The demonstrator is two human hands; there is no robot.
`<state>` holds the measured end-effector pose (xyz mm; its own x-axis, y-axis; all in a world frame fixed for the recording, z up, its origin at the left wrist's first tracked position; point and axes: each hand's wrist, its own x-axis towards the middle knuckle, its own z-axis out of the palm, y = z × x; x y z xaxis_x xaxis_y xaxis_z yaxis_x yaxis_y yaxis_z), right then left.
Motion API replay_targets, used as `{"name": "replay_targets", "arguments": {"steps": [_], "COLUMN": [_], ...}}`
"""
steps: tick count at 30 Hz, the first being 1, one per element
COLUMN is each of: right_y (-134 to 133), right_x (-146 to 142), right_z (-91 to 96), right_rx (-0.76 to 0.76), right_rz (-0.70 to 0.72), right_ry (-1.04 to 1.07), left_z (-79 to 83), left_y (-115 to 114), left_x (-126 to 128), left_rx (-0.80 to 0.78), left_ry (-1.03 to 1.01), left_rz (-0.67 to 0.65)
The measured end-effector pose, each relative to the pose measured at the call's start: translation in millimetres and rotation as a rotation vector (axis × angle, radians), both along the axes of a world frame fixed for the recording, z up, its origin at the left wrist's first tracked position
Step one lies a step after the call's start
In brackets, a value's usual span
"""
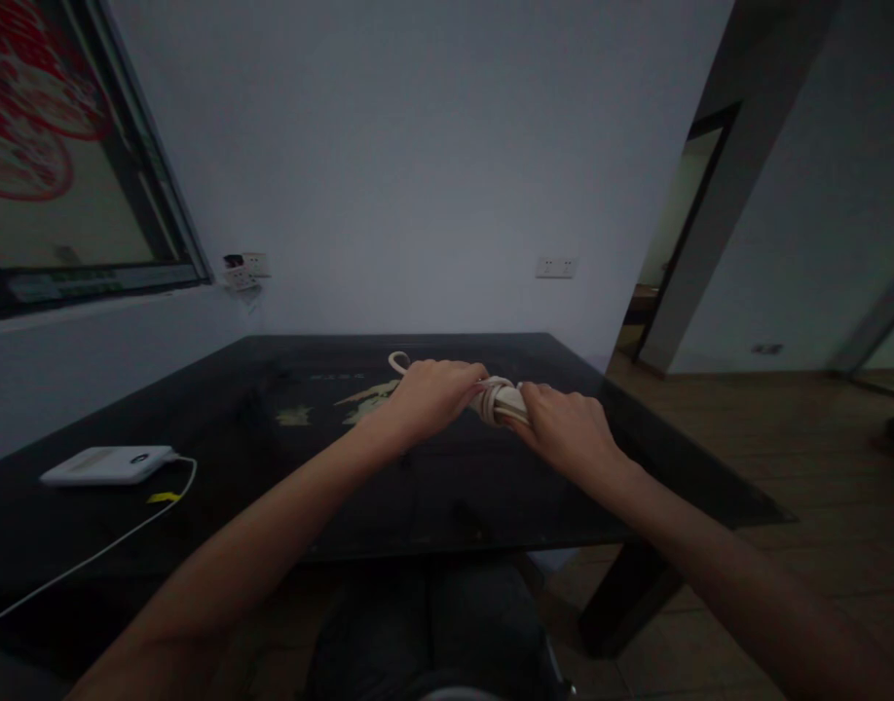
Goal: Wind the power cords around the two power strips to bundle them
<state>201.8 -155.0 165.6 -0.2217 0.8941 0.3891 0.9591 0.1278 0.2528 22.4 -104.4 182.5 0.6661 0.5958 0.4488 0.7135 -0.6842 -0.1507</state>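
Observation:
Above the dark table (418,506), a bundle of off-white cord (500,401) is stretched between my two hands. Several turns of the cord wrap round the bundle's middle. My left hand (441,394) is closed round the bundle's left part, and a small loop of cord sticks out beyond it at the far side. The right part is gripped by my right hand (568,424), thumb towards the wrapped turns. My fingers hide both ends of the bundle in part. Whether the cord has a plug cannot be seen.
A white power bank (109,465) with a thin white cable (136,526) lies on the table's left side, near a small yellow tag (164,498). Behind the table rises a pale wall with a socket (556,267). A window (74,156) is at the left, a doorway (681,234) at the right.

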Motion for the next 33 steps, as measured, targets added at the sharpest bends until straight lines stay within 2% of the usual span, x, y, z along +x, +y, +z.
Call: {"name": "replay_targets", "arguments": {"steps": [4,8,13,16,20,22,24,27,33], "right_y": [10,15,18,18,17,16,14,12,-1], "right_x": [7,11,16,16,15,14,14,15,13], "right_z": [2.0,5.1,10.2,9.7,5.8,4.5,4.2,5.9,15.8], "right_rx": [0.095,0.175,0.285,0.332,0.419,0.463,0.496,0.518,0.453], "right_rz": [-0.041,-0.062,-0.082,-0.026,0.086,0.128,0.181,0.265,0.387], "right_ry": [0.024,0.07,0.181,0.236,0.289,0.295,0.313,0.38,0.575], "left_z": [-2.9,-1.8,-0.3,-4.4,-16.5,-23.2,-28.2,-30.6,-21.1], "left_y": [1,0,-4,-10,-22,-27,-30,-30,-38], "left_x": [8,13,14,14,16,16,16,13,8], "left_rx": [-0.061,-0.118,-0.283,-0.506,-0.997,-1.145,-1.174,-1.131,-1.061], "left_ry": [-0.245,-0.377,-0.568,-0.713,-0.876,-0.951,-1.008,-1.035,-1.061], "left_rz": [0.021,0.038,-0.072,-0.21,-0.38,-0.446,-0.481,-0.507,-0.55]}}
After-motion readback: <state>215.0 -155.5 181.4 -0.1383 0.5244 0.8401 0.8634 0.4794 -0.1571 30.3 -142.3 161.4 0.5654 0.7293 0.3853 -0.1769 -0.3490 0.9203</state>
